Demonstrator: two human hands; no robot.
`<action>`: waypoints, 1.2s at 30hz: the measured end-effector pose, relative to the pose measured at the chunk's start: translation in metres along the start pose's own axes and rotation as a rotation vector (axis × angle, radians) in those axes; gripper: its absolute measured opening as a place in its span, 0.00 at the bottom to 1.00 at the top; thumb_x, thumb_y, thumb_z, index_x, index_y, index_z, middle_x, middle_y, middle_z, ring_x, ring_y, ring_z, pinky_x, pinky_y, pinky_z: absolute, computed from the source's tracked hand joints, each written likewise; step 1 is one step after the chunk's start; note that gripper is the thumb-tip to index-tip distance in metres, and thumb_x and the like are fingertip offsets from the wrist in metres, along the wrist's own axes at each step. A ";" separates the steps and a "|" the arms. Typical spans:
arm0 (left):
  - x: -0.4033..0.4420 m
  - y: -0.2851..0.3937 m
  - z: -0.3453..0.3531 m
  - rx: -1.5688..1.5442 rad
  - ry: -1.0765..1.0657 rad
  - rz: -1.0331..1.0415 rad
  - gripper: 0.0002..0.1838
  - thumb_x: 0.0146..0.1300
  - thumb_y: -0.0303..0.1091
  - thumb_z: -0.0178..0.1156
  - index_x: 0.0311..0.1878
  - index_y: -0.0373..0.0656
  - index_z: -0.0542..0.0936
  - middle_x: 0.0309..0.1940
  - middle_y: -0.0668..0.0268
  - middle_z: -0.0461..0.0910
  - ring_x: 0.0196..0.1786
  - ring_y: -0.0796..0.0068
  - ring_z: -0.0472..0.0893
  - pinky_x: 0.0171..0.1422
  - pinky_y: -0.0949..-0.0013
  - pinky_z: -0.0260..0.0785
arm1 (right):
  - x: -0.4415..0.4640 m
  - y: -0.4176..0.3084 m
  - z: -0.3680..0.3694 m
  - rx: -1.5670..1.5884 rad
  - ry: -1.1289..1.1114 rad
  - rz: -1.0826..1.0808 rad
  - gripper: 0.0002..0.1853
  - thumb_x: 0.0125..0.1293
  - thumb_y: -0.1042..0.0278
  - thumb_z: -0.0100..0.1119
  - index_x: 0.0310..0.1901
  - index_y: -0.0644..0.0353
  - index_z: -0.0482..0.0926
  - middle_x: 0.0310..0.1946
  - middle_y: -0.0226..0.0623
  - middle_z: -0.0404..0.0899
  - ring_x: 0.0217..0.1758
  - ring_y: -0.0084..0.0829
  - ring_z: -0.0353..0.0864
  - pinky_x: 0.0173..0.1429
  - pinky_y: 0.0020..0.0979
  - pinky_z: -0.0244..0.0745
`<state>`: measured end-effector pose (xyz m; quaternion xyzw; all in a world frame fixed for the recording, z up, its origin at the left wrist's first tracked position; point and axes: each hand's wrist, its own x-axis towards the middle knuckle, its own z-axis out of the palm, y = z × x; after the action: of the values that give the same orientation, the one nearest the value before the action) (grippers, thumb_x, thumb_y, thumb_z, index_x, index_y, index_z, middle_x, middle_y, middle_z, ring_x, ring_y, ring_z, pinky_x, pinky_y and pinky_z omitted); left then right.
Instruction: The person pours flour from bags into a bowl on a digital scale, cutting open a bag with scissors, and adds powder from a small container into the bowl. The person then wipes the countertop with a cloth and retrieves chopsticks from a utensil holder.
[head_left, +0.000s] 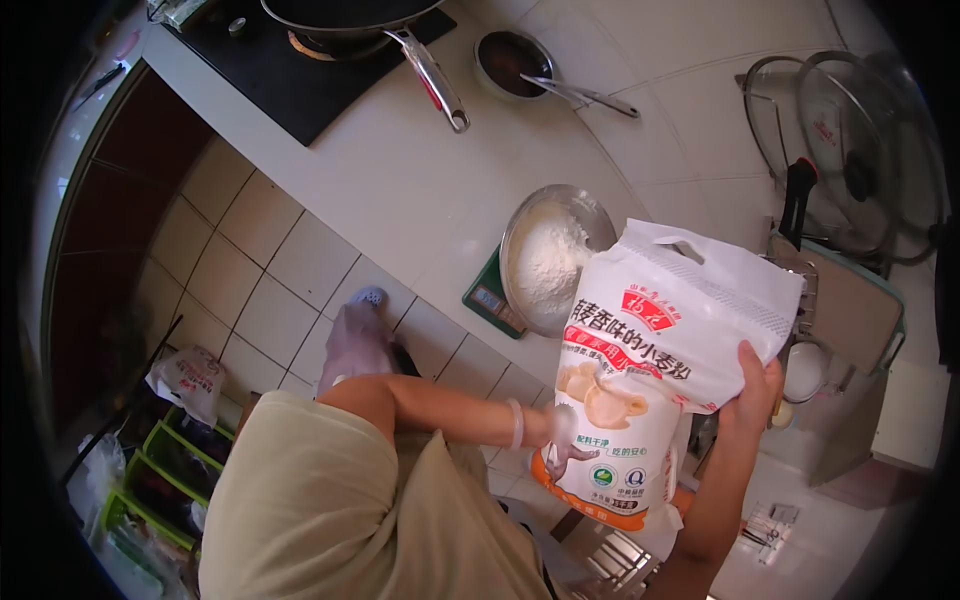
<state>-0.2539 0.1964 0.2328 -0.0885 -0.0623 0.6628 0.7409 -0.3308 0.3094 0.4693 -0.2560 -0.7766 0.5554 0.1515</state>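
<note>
This is a kitchen, and the look of it suggests a home. A black hob [270, 85] is set in the pale tabletop [400, 170] at one end, with a pan [350, 12] on it. Near the tabletop's back edge stands a small pot [488, 62] with a ladle [600, 100]; near its front edge, a metal bowl [601, 226] of flour [548, 262] sits on a green scale [487, 298]. Glass pan lids [825, 130], a printed flour bag [640, 400], floor tiles [260, 235] and green baskets [150, 519] on the floor fit too.
</note>
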 end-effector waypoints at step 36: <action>0.007 -0.011 -0.009 0.056 0.022 0.003 0.22 0.65 0.34 0.46 0.62 0.40 0.64 0.55 0.54 0.70 0.56 0.65 0.71 0.59 0.64 0.66 | -0.002 0.015 -0.007 -0.045 -0.006 0.063 0.15 0.59 0.75 0.56 0.47 0.72 0.72 0.44 0.44 0.77 0.43 0.29 0.78 0.48 0.29 0.73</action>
<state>-0.2407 0.2022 0.2258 -0.0751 -0.0357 0.6646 0.7426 -0.3223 0.3174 0.4570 -0.2820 -0.7809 0.5430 0.1255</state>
